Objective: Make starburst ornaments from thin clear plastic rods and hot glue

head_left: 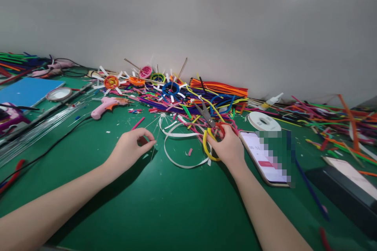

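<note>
My left hand (134, 147) hovers over the green table, thumb and forefinger pinched together. Fine pale strands show beside its fingertips; what the pinch holds is too thin to make out. In my right hand (228, 147) are scissors (207, 115) with red on the handle, blades pointing up and left, away from me. A thick yellow loop (205, 147) hangs at the same fingers; I cannot tell whether it belongs to the scissors. Between the hands a white ribbon (176, 163) lies in loose curls, with a small pink scrap (190, 151) inside.
Behind lie heaped pipe cleaners (220, 86) and small coiled baskets, including a blue one (171, 88). A pink glue gun (106, 106) with a black cord is at left. To the right are a ribbon spool (263, 120), a phone (256, 157) and a dark box (338, 192).
</note>
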Demonstrator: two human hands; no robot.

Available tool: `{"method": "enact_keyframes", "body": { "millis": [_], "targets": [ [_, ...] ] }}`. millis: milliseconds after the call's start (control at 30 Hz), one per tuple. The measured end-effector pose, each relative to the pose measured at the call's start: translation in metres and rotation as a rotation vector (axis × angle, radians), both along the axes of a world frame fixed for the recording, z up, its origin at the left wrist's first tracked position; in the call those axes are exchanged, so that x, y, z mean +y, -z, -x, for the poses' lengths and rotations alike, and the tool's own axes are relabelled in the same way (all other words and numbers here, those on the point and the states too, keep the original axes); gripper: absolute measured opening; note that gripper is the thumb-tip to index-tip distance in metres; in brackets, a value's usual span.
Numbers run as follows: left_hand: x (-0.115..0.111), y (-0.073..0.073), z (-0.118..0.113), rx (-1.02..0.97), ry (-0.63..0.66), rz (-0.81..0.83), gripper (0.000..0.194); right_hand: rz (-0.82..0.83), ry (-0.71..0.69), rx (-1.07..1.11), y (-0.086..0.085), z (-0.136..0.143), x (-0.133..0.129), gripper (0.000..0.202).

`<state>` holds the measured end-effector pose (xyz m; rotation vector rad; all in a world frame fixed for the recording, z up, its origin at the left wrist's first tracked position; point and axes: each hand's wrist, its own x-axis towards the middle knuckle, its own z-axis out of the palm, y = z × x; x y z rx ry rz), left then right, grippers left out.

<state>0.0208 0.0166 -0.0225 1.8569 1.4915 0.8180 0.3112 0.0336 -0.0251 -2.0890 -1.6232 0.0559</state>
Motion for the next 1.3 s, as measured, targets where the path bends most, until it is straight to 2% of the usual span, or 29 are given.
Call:
{"method": "enact_keyframes", "body": {
  "millis": [233,400,633,867,1133,1300],
  "targets": [
    [-0.001,0.003,0.013,0.133,-0.020,-0.123,0.023,-0.020,-0.002,0.016,0.003,-0.001,0.002,0.051],
    [-0.006,0.005,0.016,0.195,0.027,-0.196,0.020,-0.051,-0.024,0.053,0.004,-0.002,0.001,0.052],
    [-0.011,0.011,0.015,0.406,0.086,-0.325,0.022,-0.068,-0.034,0.025,0.004,-0.002,0.001,0.051],
    [-0.013,0.011,0.017,0.454,0.105,-0.353,0.019,-0.039,-0.019,0.006,0.002,-0.001,0.001,0.053],
    [-0.010,0.007,0.019,0.474,0.165,-0.297,0.019,-0.037,-0.042,-0.008,0.002,-0.001,0.000,0.049],
    [-0.008,0.007,0.020,0.507,0.192,-0.252,0.027,-0.012,-0.031,-0.021,0.002,-0.001,0.002,0.048]
  ]
}}
